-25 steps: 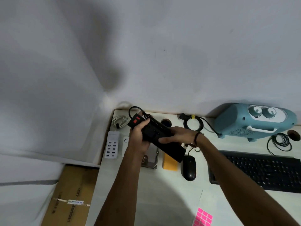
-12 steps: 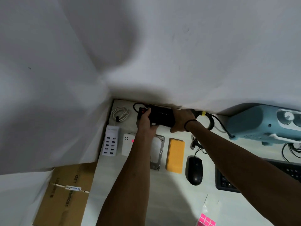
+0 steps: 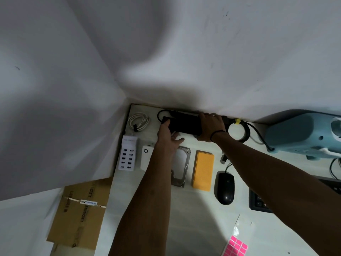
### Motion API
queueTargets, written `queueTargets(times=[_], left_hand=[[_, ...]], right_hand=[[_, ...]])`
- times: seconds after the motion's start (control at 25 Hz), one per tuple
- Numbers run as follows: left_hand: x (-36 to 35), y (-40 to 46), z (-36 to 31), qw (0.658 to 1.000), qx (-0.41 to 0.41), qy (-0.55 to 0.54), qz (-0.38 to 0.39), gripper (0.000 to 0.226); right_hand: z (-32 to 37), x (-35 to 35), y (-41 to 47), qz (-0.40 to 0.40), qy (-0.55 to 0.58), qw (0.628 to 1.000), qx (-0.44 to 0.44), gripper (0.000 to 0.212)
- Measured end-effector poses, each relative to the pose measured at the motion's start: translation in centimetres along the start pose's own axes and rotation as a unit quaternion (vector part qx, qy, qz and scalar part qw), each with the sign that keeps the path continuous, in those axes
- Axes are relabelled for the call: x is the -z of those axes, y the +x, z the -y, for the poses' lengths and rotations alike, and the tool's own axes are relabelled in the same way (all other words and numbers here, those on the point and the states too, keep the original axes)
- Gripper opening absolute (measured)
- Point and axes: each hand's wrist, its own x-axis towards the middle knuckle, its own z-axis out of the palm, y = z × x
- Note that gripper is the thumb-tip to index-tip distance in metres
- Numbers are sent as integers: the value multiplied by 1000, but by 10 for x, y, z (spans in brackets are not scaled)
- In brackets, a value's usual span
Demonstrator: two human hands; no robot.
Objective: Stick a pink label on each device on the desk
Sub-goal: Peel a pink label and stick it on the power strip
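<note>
A black power strip point(image 3: 184, 124) lies at the back of the desk against the wall. My right hand point(image 3: 210, 128) grips its right end, fingers curled over the top. The thumb of my left hand point(image 3: 168, 134) touches the strip's left end, and its fingers are spread loosely below it. In front lie a white multi-port charger point(image 3: 128, 154), a small white box point(image 3: 145, 157), a hard drive point(image 3: 181, 167) partly under my left forearm, an orange power bank point(image 3: 203, 170) and a black mouse point(image 3: 225, 189). A sheet of pink labels point(image 3: 237, 246) lies at the near right.
A blue speaker-like device point(image 3: 304, 133) stands at the back right, with a keyboard point(image 3: 258, 202) corner below it. A coiled white cable point(image 3: 139, 121) and a coiled black cable point(image 3: 239, 130) lie by the wall. A cardboard box point(image 3: 81, 215) sits left of the desk edge.
The power strip, held up over the desk a second ago, has been carried back and laid down by the wall. My left hand's grip on it has loosened.
</note>
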Motion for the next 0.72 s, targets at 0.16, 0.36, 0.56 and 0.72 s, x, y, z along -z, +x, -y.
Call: queueTargets(times=[0.16,0.36,0.56,0.72], left_hand=[[0,-17,2,1000,-4,-11,4,54],[-1,-56,18,1000,-19,9,18,45],[7,-106,68,992,-19,107,63,45],[26,-137,122,973,16,219,68,40]], right_hand=[[3,5,-13,2,44,999,3,107],[19,23,-54,-39,125,991,3,95],[25,17,-141,-69,236,969,-13,74],[9,-21,-227,-73,296,950,-72,60]])
